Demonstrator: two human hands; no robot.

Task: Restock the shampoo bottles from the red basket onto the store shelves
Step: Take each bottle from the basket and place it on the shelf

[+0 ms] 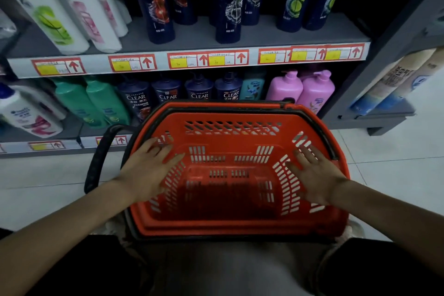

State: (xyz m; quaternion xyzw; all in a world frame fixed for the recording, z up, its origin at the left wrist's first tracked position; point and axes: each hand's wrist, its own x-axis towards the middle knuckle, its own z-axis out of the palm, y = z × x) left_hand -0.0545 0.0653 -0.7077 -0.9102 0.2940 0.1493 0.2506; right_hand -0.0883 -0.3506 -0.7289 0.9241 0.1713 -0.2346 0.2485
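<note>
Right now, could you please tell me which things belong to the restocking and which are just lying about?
Job: red basket, shampoo bottles, shelf, left hand, right hand.
Lying about: price labels, paper packs on the side rack.

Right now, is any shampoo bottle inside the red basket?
No, the red basket shows only its bare slotted floor and walls.

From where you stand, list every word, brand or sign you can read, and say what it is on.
"CLEAR": dark blue pump bottles, lower shelf.
"CLEAR" and "清扬": tall dark blue bottles, upper shelf.
Red up-arrows: price tags; their figures are too blurred to read.
Pink pump bottles and green bottles: labels too blurred to read.
</note>
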